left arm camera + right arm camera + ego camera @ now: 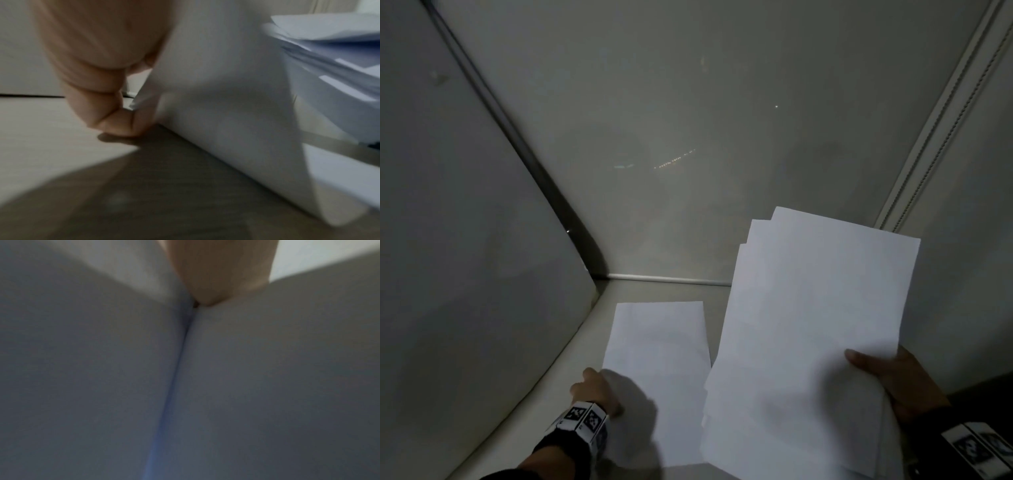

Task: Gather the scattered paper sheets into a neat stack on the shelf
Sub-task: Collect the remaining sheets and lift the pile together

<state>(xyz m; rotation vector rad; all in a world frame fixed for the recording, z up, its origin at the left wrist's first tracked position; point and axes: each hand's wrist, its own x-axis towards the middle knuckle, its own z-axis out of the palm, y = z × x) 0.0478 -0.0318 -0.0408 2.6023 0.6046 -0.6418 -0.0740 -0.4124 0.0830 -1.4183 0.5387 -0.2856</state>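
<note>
A single white sheet (657, 356) lies on the pale shelf floor (667, 291). My left hand (599, 387) is at its near left edge. In the left wrist view its curled fingers (117, 121) pinch that edge, and the single sheet (216, 113) rises beside them off the shelf floor (41, 129). My right hand (873, 370) holds a loose bundle of several white sheets (808, 325) above the shelf at the right, thumb on top and corners fanned out. The bundle (339, 65) also shows at the right of the left wrist view. The thumb (222, 280) presses the bundle's top sheet (277, 369).
The shelf is boxed in by a grey side wall (465, 240) on the left and a back panel (688, 137). A ribbed vertical strip (941, 113) runs up the right side. The light is dim and both wrist views are blurred.
</note>
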